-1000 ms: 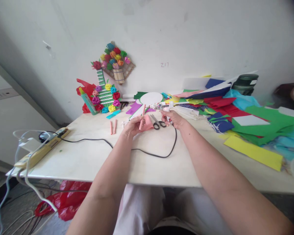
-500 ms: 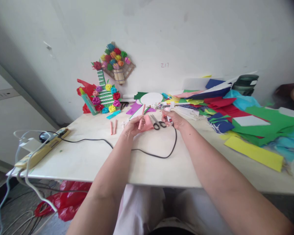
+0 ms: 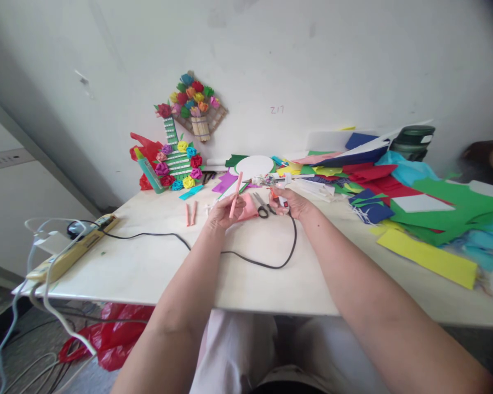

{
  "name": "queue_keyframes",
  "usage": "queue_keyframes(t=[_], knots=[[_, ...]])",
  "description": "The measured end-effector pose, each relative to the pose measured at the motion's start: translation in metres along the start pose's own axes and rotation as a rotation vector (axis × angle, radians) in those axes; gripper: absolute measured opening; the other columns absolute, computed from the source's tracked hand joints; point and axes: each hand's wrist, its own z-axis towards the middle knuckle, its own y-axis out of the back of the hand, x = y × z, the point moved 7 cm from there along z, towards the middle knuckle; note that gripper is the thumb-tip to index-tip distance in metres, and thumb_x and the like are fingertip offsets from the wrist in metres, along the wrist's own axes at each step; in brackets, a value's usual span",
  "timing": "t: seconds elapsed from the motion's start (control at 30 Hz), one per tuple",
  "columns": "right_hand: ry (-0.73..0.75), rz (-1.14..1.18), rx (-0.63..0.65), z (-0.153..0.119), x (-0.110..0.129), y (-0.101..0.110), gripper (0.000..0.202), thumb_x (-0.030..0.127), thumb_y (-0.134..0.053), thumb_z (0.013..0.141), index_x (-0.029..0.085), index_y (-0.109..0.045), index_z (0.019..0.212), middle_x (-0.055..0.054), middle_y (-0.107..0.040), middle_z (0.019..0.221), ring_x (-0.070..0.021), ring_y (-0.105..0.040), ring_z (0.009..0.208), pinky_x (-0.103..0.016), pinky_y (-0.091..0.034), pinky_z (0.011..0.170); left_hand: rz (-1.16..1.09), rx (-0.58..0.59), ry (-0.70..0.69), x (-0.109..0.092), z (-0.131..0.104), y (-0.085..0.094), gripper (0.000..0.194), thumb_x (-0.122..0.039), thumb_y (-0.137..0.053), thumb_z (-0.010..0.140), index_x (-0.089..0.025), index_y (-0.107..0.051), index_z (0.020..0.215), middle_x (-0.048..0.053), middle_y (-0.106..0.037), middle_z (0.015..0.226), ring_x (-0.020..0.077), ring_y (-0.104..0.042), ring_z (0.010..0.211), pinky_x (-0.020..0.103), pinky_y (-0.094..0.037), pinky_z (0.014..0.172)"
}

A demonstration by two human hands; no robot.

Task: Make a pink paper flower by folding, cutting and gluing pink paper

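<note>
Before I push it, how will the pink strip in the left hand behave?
The pink strip seems fairly stiff: it sticks straight out of the left hand. Being slim, it's probably light. It looks papery, so it might crease.

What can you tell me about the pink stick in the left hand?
The pink stick is slim, straight and plain, and looks like rolled or folded paper, though it is too small to be sure. It is pinched by the left hand above the pale table, tilted, its upper end leaning slightly right.
</note>
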Motion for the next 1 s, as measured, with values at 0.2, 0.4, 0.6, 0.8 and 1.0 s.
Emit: queue_keyframes(t=[0.2,0.4,0.6,0.8,1.0], knots=[[0.005,0.003,0.027,0.001,-0.001,-0.004,0.036,0.05,-0.06,0.071,0.015,-0.053,0.065,0.003,-0.051,0.049,-0.0035,-0.028,0.029,-0.021,-0.031,0.032,0.012,0.048,0.051,0.002,0.0,-0.002,0.009,-0.011,-0.057,0.073,-0.012,-0.051,0.067,-0.001,-0.035,0.058,0.006,-0.038,0.05,0.012,-0.031,0.038],[0.008,0.01,0.039,0.001,-0.003,-0.006,0.035,0.049,-0.062,0.069,0.015,-0.052,0.066,0.003,-0.051,0.049,-0.0031,-0.029,0.028,-0.02,-0.031,0.031,-0.01,0.097,0.037,0.004,-0.002,-0.007,0.01,-0.009,-0.057,0.071,-0.012,-0.049,0.066,-0.001,-0.035,0.058,0.0058,-0.038,0.051,0.011,-0.031,0.039],[0.013,0.034,0.077,0.001,-0.003,-0.008,0.036,0.049,-0.061,0.07,0.015,-0.052,0.064,0.003,-0.052,0.049,-0.0029,-0.028,0.028,-0.02,-0.03,0.032,-0.002,0.06,0.023,0.004,-0.002,-0.007,0.009,-0.009,-0.056,0.072,-0.012,-0.049,0.068,-0.001,-0.035,0.059,0.0056,-0.038,0.051,0.011,-0.031,0.038],[-0.022,0.025,0.067,0.001,-0.005,-0.011,0.037,0.051,-0.063,0.067,0.016,-0.051,0.065,0.004,-0.051,0.048,-0.0029,-0.027,0.028,-0.02,-0.029,0.032,0.003,0.031,0.022,0.005,-0.004,-0.009,0.011,-0.008,-0.056,0.071,-0.013,-0.048,0.067,-0.001,-0.035,0.059,0.005,-0.039,0.05,0.01,-0.031,0.038],[-0.013,0.047,0.097,0.003,-0.006,-0.013,0.038,0.052,-0.062,0.068,0.016,-0.051,0.068,0.005,-0.051,0.049,-0.0029,-0.028,0.028,-0.02,-0.03,0.032,0.001,0.079,0.047,0.007,-0.004,-0.013,0.014,-0.008,-0.057,0.07,-0.013,-0.046,0.063,-0.002,-0.032,0.058,0.0051,-0.039,0.051,0.009,-0.029,0.036]])
